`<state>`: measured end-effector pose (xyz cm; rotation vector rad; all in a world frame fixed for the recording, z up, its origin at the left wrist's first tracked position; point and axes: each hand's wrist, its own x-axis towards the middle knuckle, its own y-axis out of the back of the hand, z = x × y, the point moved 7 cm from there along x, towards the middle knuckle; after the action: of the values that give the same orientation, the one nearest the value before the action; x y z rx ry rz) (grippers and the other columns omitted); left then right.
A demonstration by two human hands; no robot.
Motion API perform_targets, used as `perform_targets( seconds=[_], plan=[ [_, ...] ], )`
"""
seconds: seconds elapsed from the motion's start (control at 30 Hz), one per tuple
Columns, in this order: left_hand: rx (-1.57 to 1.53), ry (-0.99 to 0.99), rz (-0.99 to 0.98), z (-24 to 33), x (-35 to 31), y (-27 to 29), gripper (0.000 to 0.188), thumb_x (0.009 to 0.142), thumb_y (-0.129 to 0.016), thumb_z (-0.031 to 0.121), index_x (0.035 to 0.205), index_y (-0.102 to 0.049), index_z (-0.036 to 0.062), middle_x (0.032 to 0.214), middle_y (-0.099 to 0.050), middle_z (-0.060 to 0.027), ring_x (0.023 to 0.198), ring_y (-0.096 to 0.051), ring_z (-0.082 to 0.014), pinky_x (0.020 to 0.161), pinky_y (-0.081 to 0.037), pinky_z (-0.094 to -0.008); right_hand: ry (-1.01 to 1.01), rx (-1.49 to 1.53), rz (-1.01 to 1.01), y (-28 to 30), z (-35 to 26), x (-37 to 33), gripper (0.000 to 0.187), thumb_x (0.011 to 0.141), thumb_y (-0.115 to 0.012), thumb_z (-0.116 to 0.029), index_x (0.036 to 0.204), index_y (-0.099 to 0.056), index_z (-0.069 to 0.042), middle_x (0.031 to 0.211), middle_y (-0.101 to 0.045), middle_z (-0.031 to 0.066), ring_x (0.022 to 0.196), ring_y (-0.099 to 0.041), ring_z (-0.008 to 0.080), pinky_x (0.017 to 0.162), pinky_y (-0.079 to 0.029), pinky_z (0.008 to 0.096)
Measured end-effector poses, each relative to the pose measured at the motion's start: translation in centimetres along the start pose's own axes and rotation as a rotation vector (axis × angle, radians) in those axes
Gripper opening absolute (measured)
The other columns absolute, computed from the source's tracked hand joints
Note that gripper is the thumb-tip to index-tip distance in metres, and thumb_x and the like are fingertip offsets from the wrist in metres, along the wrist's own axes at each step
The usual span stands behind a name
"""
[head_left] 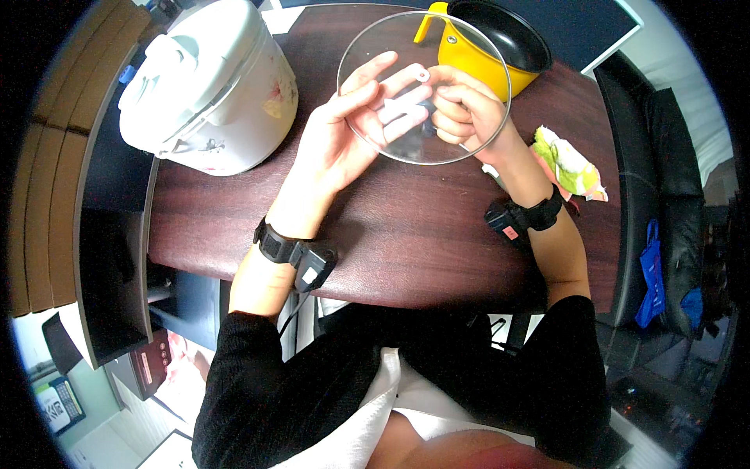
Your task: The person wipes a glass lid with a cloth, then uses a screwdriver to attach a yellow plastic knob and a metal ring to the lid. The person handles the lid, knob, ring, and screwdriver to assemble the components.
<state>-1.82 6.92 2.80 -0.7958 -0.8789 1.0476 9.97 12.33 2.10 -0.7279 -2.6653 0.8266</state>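
Note:
A round clear glass lid [391,152] with a thin metal rim is held up over the brown table, a small pale ring at its centre hole. My left hand [359,117] supports it, palm turned up, with the fingers stretched across the middle of the glass. Beside that hole, my right hand [465,109] has its fingers curled in and its thumb and forefinger close together. What these fingers pinch, if anything, is hidden. Behind the lid stands a yellow pot [480,66] with a black inside and a yellow handle, partly seen through the glass.
A large white rice cooker [226,102] with a flower print stands at the left of the table [375,242]. Right of my hand lies a crumpled green and white packet [566,164]. A black sofa [664,195] bearing blue cloth [651,273] adjoins the table's right side.

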Motion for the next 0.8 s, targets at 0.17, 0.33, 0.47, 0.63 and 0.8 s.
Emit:
perform_targets(
  seconds=[0.17,0.33,0.47,0.63,0.8],
  plan=[
    [-0.104,-0.069,-0.042,0.8,-0.1,-0.2,0.044,0.093,-0.053,0.009,0.135,-0.043,0.0036,0.135,-0.046,-0.0272,0.126,-0.045,-0.0435,0.11,-0.036,-0.0527,-0.087,0.016,0.116,1.3,1.0,0.1,0.017,0.097,-0.042,-0.009,0.106,-0.055,-0.005,0.059,-0.029,-0.0069,0.046,-0.027,0.004,0.041,-0.02,0.0203],
    [-0.015,-0.19,0.004,3.5,-0.2,0.1,0.041,0.092,-0.053,0.006,0.132,-0.045,0.0022,0.134,-0.046,-0.0297,0.127,-0.044,-0.0442,0.111,-0.034,-0.0527,-0.293,-0.414,0.16,2.7,3.2,-0.1,0.014,0.096,-0.044,-0.011,0.104,-0.055,-0.008,0.06,-0.031,-0.0079,0.047,-0.028,0.0027,0.043,-0.021,0.0188],
    [0.132,-0.252,0.05,4.9,-0.5,-0.6,0.044,0.092,-0.054,0.008,0.134,-0.043,0.0027,0.137,-0.042,-0.0282,0.13,-0.04,-0.0408,0.113,-0.032,-0.0481,-0.512,-0.803,0.201,2.8,5.8,-0.8,0.014,0.094,-0.045,-0.013,0.103,-0.053,-0.006,0.065,-0.036,-0.0067,0.049,-0.034,0.0041,0.043,-0.029,0.0198],
    [0.141,-0.246,0.047,5.5,-1.0,-1.3,0.042,0.09,-0.057,0.005,0.13,-0.047,0.0037,0.132,-0.048,-0.0268,0.125,-0.047,-0.0378,0.111,-0.036,-0.0479,-0.275,-1.595,-0.011,1.8,6.4,0.4,0.025,0.089,-0.045,-0.007,0.112,-0.051,0.003,0.103,-0.062,0.0264,0.101,-0.06,0.0396,0.088,-0.047,0.0423],
    [0.151,-0.259,0.013,6.0,-1.1,-1.3,0.039,0.09,-0.057,0.005,0.128,-0.048,0.0023,0.13,-0.05,-0.0274,0.124,-0.049,-0.0383,0.111,-0.036,-0.048,-0.174,-1.796,-0.088,2.3,6.0,2.5,0.024,0.088,-0.052,-0.01,0.108,-0.053,0.002,0.102,-0.062,0.0244,0.097,-0.061,0.0388,0.085,-0.049,0.0421]
  ],
)
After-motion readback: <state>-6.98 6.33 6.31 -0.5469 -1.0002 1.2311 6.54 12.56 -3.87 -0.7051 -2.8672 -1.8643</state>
